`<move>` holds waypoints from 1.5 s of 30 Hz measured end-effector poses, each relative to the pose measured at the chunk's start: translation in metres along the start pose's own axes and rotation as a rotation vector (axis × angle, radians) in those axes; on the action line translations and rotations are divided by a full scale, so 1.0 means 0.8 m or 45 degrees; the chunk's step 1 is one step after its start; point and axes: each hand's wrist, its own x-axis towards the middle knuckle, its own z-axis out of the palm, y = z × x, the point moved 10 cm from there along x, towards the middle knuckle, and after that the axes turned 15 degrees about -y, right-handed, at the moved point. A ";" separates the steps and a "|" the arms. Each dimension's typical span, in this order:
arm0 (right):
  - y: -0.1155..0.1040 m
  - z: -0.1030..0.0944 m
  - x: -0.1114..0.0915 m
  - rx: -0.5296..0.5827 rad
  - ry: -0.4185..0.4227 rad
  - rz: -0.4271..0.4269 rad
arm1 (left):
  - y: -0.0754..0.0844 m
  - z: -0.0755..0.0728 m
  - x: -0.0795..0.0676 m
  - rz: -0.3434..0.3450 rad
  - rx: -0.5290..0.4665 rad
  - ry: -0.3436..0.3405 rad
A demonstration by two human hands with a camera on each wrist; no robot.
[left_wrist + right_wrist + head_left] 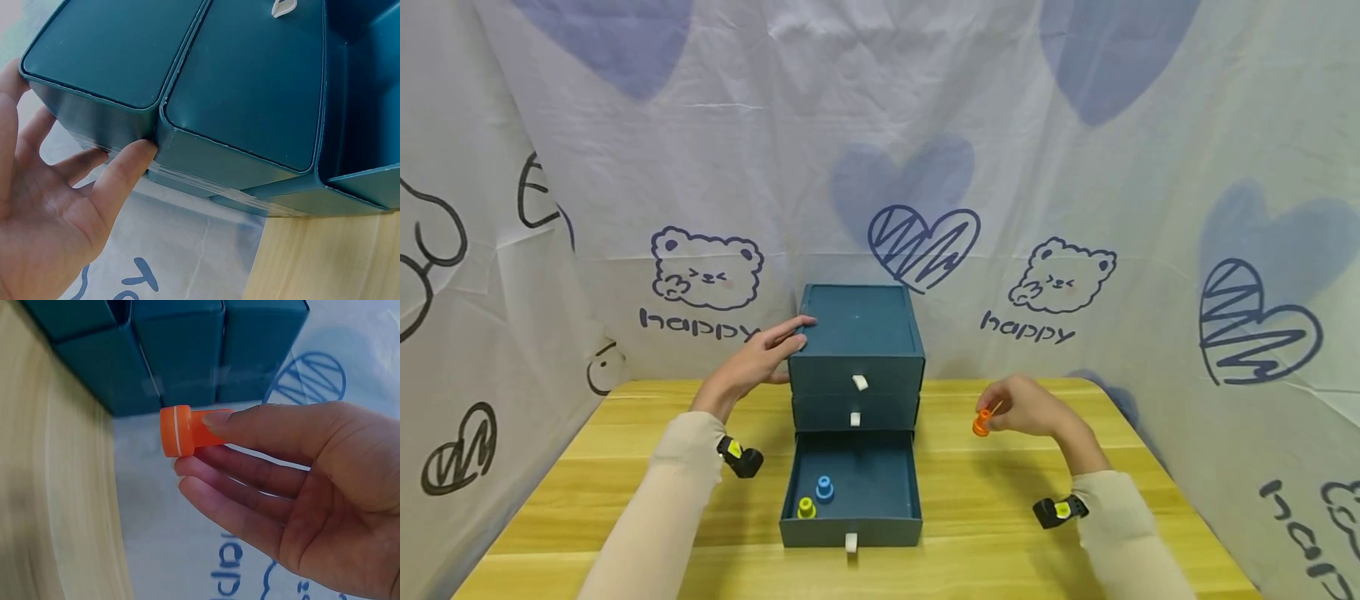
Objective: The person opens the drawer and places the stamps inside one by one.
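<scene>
A dark teal drawer unit (857,321) stands at the middle of the table, its bottom drawer (880,479) pulled out. In that drawer's left part are a blue stepped peg (824,488) and a yellow-green one (807,507). My left hand (756,362) rests against the unit's left side, fingertips over its top edge; the left wrist view shows the thumb on the side wall. To the right of the unit, above the table, my right hand (1026,406) pinches an orange stepped peg (178,430) between thumb and fingers, its wide end toward the unit.
The two upper drawers are closed, each with a white pull tab (860,382). Clear tape (219,187) runs along the unit's side. A printed cloth (880,167) hangs behind and beside the wooden table (985,542). Both wrists carry small black cameras (741,458).
</scene>
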 end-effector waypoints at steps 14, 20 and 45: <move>-0.058 0.041 0.025 -0.014 -0.098 -0.141 | -0.001 0.000 0.000 0.001 0.021 0.006; -0.084 0.060 0.039 -0.042 -0.170 -0.194 | -0.001 0.000 -0.001 0.009 0.024 0.005; -0.133 0.119 0.098 -0.153 -0.344 -0.200 | 0.001 0.000 0.000 -0.008 0.029 0.007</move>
